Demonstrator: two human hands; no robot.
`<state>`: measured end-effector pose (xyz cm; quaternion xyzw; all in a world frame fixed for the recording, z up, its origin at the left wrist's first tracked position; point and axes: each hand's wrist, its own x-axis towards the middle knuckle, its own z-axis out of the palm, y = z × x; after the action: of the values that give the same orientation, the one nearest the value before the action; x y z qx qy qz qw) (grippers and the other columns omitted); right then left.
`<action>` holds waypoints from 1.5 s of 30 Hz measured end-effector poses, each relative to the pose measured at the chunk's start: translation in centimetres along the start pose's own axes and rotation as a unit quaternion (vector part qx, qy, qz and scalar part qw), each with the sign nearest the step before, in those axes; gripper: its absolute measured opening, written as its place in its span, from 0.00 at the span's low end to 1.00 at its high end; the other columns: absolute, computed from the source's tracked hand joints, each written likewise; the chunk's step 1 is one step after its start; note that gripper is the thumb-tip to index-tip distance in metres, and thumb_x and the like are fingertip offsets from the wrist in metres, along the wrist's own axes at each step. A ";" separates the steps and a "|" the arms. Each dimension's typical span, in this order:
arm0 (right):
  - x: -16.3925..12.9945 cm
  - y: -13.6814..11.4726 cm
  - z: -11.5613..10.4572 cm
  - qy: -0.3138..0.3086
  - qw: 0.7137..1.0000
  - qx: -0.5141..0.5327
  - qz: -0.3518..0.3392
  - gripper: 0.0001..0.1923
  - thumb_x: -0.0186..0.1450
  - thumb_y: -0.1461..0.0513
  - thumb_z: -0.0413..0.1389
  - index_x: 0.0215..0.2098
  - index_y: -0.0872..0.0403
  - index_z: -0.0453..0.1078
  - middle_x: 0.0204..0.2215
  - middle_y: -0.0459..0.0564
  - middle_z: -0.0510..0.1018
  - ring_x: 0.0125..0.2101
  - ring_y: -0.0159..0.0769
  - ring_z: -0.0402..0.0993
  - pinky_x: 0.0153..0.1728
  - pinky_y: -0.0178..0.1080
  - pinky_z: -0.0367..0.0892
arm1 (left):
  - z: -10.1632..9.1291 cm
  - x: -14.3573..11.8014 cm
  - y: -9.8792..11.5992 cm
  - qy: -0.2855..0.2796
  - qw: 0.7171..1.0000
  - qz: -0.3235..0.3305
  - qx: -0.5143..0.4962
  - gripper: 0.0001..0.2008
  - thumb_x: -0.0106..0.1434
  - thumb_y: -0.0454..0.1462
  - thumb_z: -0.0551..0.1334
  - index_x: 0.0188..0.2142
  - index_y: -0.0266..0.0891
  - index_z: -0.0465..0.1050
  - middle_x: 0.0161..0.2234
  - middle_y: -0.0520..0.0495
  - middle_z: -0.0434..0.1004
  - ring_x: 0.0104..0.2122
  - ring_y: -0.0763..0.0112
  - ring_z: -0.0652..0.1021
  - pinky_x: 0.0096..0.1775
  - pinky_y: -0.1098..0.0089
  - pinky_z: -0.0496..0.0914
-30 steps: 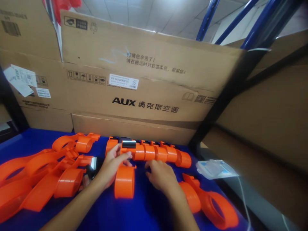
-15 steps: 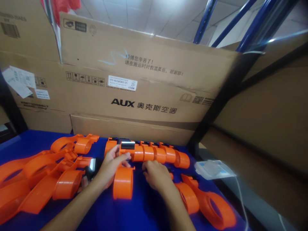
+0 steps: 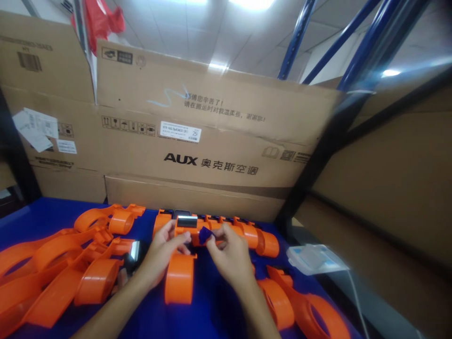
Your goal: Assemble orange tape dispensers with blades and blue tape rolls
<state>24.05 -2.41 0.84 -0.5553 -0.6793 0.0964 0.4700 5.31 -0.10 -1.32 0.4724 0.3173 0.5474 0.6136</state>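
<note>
My left hand (image 3: 164, 252) is closed around an orange tape dispenser (image 3: 180, 280). Its round hub hangs below my fingers, and a black plate with a serrated metal edge (image 3: 187, 221) shows at its top. In my right hand (image 3: 231, 254), a small dark blue piece (image 3: 205, 235) is pinched between the fingertips, just right of the dispenser. Whether that piece touches the dispenser I cannot tell. Behind both hands stands a row of orange tape dispensers (image 3: 267, 243), partly hidden by my fingers.
Several orange dispenser frames (image 3: 52, 252) lie piled on the blue surface (image 3: 212, 315) at left, with a black part (image 3: 130, 263) beside them. More orange dispensers (image 3: 278, 301) lie at right, near a clear plastic box (image 3: 316, 259). A large cardboard panel (image 3: 212, 188) closes the back.
My right hand has risen from the blue surface toward the held dispenser, and a dark blue piece now shows in its fingers. My left hand keeps its hold. The view has tilted up slightly.
</note>
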 end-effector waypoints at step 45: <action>-0.7 -1.6 1.5 -0.240 0.959 -0.151 -0.027 0.14 0.67 0.59 0.55 0.49 0.50 0.73 0.36 0.50 0.80 0.36 0.39 0.76 0.36 0.36 0.64 | -2.7 1.1 2.9 0.147 0.985 0.021 -0.086 0.17 0.50 0.41 0.74 0.35 0.36 0.74 0.25 0.49 0.81 0.17 0.71 0.78 0.23 0.71 0.75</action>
<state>21.82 -3.06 0.73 -0.5615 -0.7937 0.1107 0.2063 1.99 1.49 0.59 0.3388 0.3457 0.6488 0.5872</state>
